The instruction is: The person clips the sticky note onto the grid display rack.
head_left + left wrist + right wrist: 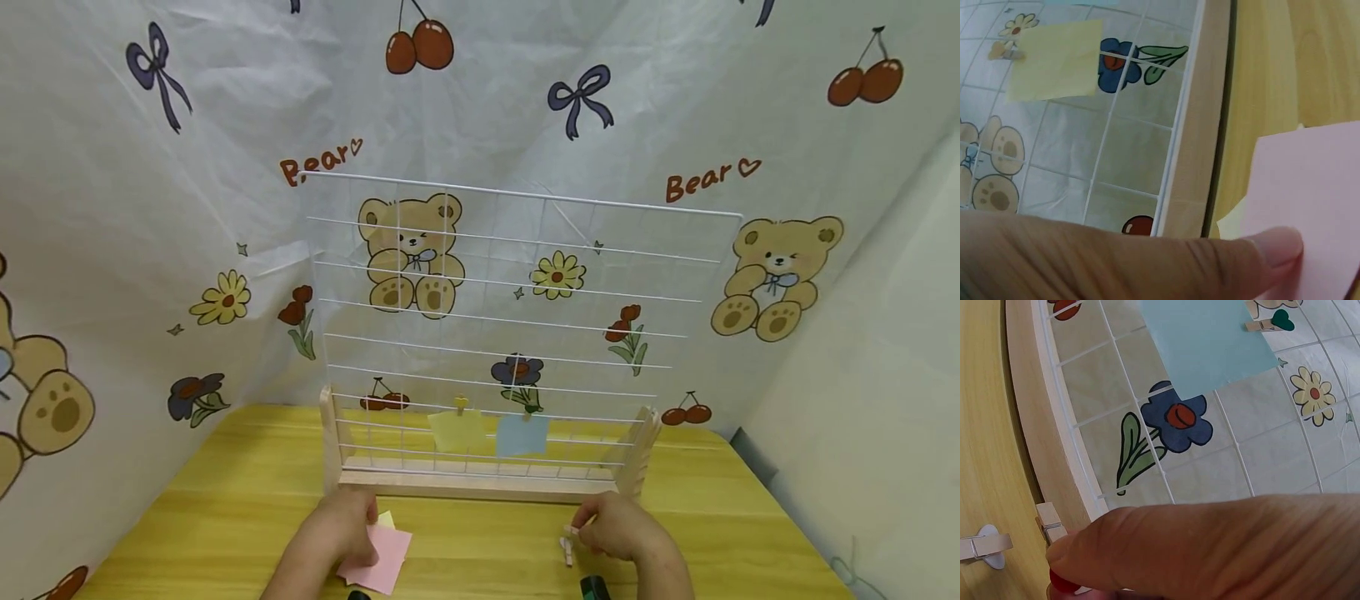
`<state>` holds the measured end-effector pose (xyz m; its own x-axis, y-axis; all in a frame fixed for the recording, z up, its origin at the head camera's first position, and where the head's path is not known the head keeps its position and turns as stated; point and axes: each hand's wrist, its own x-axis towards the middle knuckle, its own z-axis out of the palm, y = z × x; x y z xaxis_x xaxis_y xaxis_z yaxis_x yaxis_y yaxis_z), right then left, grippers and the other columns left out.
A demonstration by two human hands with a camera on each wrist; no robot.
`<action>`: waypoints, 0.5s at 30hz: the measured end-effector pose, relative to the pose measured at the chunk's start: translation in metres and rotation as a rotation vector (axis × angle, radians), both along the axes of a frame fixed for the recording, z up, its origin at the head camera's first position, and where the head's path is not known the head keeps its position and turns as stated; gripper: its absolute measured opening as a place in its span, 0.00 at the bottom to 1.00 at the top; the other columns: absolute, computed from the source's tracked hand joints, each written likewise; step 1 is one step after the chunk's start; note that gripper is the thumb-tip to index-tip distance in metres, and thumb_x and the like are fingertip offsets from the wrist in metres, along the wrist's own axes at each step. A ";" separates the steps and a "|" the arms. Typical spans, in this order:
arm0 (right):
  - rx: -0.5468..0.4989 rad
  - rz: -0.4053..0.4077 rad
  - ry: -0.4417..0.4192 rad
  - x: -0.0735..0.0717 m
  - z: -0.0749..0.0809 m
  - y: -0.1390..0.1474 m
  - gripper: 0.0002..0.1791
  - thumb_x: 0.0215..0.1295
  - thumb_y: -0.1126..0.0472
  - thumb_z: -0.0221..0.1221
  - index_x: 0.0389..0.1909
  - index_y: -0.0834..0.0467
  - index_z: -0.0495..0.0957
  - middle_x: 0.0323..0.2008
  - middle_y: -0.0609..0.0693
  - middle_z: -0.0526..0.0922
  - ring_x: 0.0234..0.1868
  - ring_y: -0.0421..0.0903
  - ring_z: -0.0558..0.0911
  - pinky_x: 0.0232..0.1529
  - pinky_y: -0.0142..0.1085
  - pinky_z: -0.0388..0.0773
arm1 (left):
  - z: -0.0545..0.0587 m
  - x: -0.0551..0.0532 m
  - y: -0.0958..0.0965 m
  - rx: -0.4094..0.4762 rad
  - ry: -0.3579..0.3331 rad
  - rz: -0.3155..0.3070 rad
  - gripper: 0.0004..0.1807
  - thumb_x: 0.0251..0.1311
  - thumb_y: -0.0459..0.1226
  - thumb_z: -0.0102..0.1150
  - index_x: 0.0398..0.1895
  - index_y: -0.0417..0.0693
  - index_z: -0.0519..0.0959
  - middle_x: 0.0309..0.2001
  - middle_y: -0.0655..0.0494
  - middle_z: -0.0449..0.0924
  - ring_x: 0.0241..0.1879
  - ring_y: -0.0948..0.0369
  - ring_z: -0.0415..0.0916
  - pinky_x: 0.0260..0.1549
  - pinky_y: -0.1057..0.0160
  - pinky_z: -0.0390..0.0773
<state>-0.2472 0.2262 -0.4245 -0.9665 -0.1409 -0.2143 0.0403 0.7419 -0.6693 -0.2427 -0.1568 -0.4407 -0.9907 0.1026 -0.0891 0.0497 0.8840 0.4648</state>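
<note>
A pink paper note [387,557] lies partly over a yellow one [386,519] at the table's front left. My left hand [341,523] pinches the pink note, its thumb [1272,250] flat on the top face; the fingers beneath are hidden. At the right, my right hand [622,527] holds a small wooden clothespin [1051,522] between thumb and finger, a red piece showing beside the thumb. Another clothespin [982,546], with a white round decoration, lies on the wood just left of that hand.
Behind both hands stands a white wire grid [480,318] in a wooden base [480,486]. A yellow note [457,432] and a blue note [522,436] hang low on it by clips. Patterned cloth [495,108] covers the back. Dark objects [595,587] show at the front edge.
</note>
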 end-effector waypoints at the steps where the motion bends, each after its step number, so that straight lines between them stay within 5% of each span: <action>1: 0.001 0.002 0.004 0.000 0.000 0.000 0.05 0.56 0.69 0.62 0.33 0.58 0.83 0.17 0.49 0.75 0.19 0.42 0.67 0.23 0.32 0.62 | -0.002 -0.001 0.000 -0.010 0.007 -0.003 0.22 0.31 0.29 0.83 0.29 0.46 0.78 0.32 0.52 0.75 0.34 0.55 0.69 0.32 0.60 0.74; 15: -0.015 0.022 0.008 0.001 0.001 -0.001 0.03 0.60 0.67 0.64 0.34 0.59 0.83 0.19 0.48 0.76 0.21 0.43 0.68 0.24 0.33 0.64 | -0.008 -0.005 -0.001 0.026 -0.045 -0.006 0.22 0.35 0.29 0.83 0.31 0.47 0.77 0.32 0.52 0.72 0.32 0.55 0.69 0.28 0.61 0.72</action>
<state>-0.2467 0.2251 -0.4237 -0.9647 -0.1655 -0.2048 0.0187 0.7327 -0.6803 -0.2476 -0.1578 -0.4488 -0.9852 0.1116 -0.1303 0.0339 0.8713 0.4896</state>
